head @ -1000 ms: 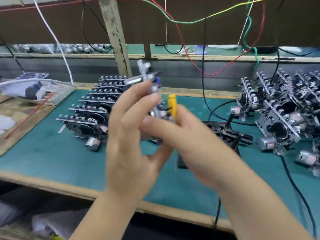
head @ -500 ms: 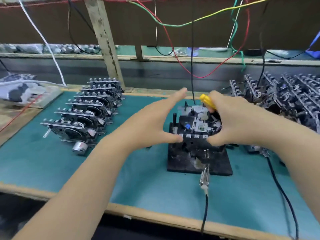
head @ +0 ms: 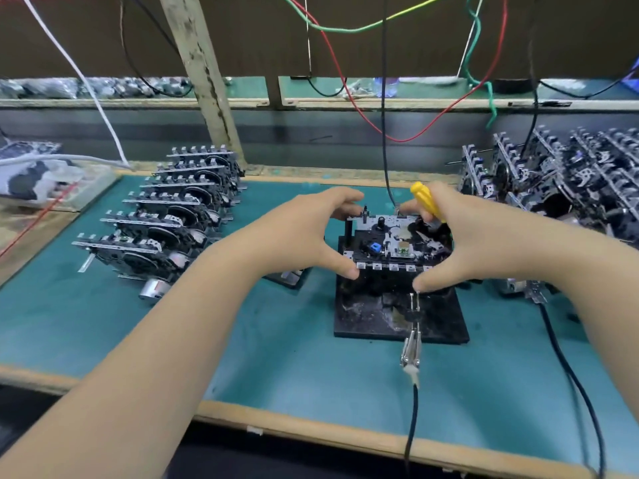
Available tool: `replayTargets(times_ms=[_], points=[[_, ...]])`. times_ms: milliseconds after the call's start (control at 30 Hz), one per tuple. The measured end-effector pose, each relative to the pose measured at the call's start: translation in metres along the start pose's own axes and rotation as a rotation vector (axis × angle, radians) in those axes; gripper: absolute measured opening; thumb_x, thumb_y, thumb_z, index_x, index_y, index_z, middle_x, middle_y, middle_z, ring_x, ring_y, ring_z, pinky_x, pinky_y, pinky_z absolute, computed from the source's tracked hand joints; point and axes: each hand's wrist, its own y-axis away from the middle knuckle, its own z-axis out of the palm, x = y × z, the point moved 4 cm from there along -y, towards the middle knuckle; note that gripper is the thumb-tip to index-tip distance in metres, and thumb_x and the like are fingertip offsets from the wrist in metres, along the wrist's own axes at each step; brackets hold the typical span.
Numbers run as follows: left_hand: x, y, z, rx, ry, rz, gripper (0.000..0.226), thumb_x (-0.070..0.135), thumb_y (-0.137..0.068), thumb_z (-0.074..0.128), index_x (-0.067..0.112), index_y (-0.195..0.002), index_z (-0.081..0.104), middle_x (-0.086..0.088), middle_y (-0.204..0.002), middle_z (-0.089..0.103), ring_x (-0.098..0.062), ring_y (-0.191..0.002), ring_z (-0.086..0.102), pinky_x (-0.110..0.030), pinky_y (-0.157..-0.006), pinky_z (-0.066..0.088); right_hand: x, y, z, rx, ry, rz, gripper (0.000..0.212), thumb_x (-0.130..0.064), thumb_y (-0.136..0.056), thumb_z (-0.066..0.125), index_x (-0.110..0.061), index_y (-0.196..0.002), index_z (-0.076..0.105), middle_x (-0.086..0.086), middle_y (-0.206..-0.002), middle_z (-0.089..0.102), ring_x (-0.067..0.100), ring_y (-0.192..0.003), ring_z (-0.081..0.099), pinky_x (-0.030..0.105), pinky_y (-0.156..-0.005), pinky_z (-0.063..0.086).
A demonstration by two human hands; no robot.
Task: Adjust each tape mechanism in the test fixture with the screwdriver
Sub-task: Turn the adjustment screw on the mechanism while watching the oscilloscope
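A tape mechanism (head: 394, 242) of metal with a blue part sits on the black test fixture (head: 366, 316) at the middle of the green bench. My left hand (head: 304, 233) grips the mechanism's left side, thumb at its front edge and fingers over its far edge. My right hand (head: 473, 236) grips the mechanism's right side the same way. The yellow screwdriver (head: 426, 199) is tucked in my right hand; only its handle shows.
A row of several tape mechanisms (head: 166, 216) stands to the left. A dense pile of more mechanisms (head: 567, 181) fills the right. A metal clip on a black cable (head: 411, 347) lies at the fixture's front edge. Coloured wires (head: 383, 98) hang above.
One second ago both hands held the mechanism up in the air. It has since come down onto the fixture, and my left fingers have curled over its far edge.
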Motion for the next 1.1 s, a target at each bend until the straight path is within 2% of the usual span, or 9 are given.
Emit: replayTargets(times_ms=[33,100,167,267,600,733,900,1033,1100], points=[[0.001,-0.001,0.0,-0.01,0.0,-0.009,0.107,0.032,-0.066,0.094,0.03,-0.154,0.033,0.021,-0.147,0.051,0.009,-0.131,0.044,-0.006,-0.096,0.031,0.004,0.003,-0.005,-0.018,0.03,0.031,0.079,-0.047,-0.058,0.094,-0.029,-0.104,0.032,-0.009,-0.135,0.051,0.006,-0.099,0.058,0.01,-0.056,0.045],[0.003,-0.004,0.0,-0.03,0.006,-0.022,0.109,0.03,-0.065,0.095,0.028,-0.154,0.032,0.019,-0.147,0.05,0.005,-0.132,0.046,-0.017,-0.105,0.033,0.011,0.008,-0.014,-0.043,0.115,0.083,0.084,-0.05,-0.056,0.095,-0.027,-0.108,0.033,-0.008,-0.135,0.052,-0.002,-0.079,0.061,0.02,-0.056,0.043],[0.005,-0.005,0.001,-0.039,0.008,-0.031,0.112,0.029,-0.065,0.095,0.028,-0.156,0.029,0.018,-0.147,0.05,0.003,-0.131,0.047,-0.019,-0.106,0.034,0.016,0.009,-0.021,-0.038,0.14,0.088,0.076,-0.048,-0.059,0.094,-0.028,-0.103,0.035,-0.016,-0.14,0.052,-0.004,-0.09,0.059,0.029,-0.072,0.043],[0.005,-0.006,0.001,-0.043,0.005,-0.04,0.116,0.03,-0.065,0.095,0.028,-0.158,0.025,0.019,-0.147,0.05,0.003,-0.129,0.048,-0.016,-0.102,0.033,0.015,0.008,-0.023,-0.034,0.13,0.086,0.071,-0.047,-0.058,0.094,-0.032,-0.095,0.035,-0.019,-0.136,0.054,0.012,-0.113,0.053,0.033,-0.082,0.042],[0.005,-0.004,0.001,-0.006,0.008,-0.023,0.115,0.031,-0.063,0.095,0.03,-0.156,0.028,0.022,-0.144,0.05,0.002,-0.128,0.05,-0.023,-0.107,0.037,0.013,0.006,-0.02,-0.006,0.16,0.115,0.072,-0.041,-0.06,0.095,-0.024,-0.102,0.039,-0.014,-0.141,0.055,0.016,-0.108,0.053,0.033,-0.075,0.038],[0.002,-0.002,0.006,0.009,0.064,-0.019,0.113,0.032,-0.063,0.095,0.032,-0.155,0.03,0.023,-0.143,0.05,0.004,-0.129,0.048,-0.02,-0.107,0.035,0.015,0.008,-0.025,0.042,0.143,0.1,0.069,-0.043,-0.058,0.095,-0.033,-0.09,0.035,-0.018,-0.133,0.058,0.014,-0.1,0.053,0.019,-0.063,0.036],[0.001,-0.003,0.01,0.014,0.081,-0.038,0.111,0.032,-0.064,0.094,0.032,-0.155,0.031,0.022,-0.144,0.049,0.004,-0.13,0.047,-0.021,-0.109,0.035,0.021,0.005,-0.014,0.007,0.11,0.124,0.071,-0.039,-0.057,0.097,-0.033,-0.089,0.034,-0.017,-0.14,0.057,0.009,-0.105,0.05,0.031,-0.074,0.035],[-0.007,0.001,0.01,-0.014,0.015,-0.063,0.12,0.045,-0.065,0.092,0.033,-0.16,0.019,0.02,-0.154,0.04,0.003,-0.137,0.038,-0.027,-0.113,0.034,0.027,0.007,-0.011,0.017,0.027,0.13,0.081,-0.039,-0.057,0.097,-0.028,-0.118,0.045,-0.018,-0.14,0.056,0.004,-0.106,0.053,0.028,-0.083,0.038],[-0.023,0.008,0.018,-0.069,-0.181,-0.192,0.125,0.058,-0.067,0.086,0.035,-0.161,0.007,0.008,-0.165,0.022,-0.012,-0.15,0.025,-0.037,-0.117,0.031,0.028,0.008,-0.01,0.021,0.0,0.13,0.094,-0.037,-0.058,0.097,-0.023,-0.133,0.043,-0.018,-0.142,0.055,0.001,-0.107,0.053,0.026,-0.087,0.039]])
